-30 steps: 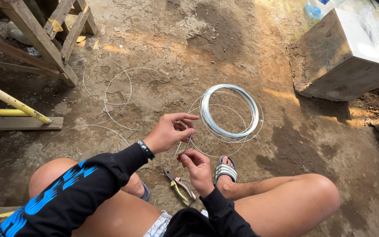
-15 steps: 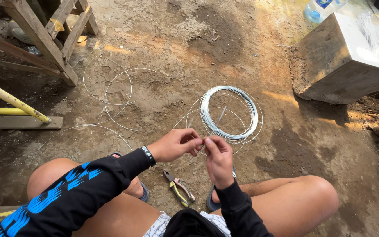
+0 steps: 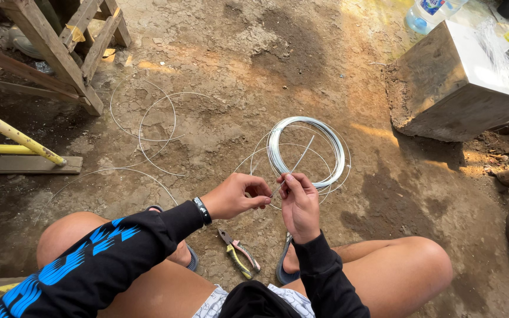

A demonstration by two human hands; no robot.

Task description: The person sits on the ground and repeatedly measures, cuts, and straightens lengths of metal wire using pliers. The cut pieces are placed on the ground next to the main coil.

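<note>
The left hand (image 3: 235, 198) and right hand (image 3: 299, 203) meet just above the dirt ground (image 3: 225, 53), each with fingers pinched shut on a thin strand of wire (image 3: 300, 158) that rises toward the coil of white wire (image 3: 306, 151) lying on the ground just beyond them. Yellow-handled pliers (image 3: 240, 253) lie between the person's feet. Loose wire loops (image 3: 148, 121) sprawl near a wooden trestle (image 3: 60, 47), and a concrete block (image 3: 443, 88) stands well apart.
</note>
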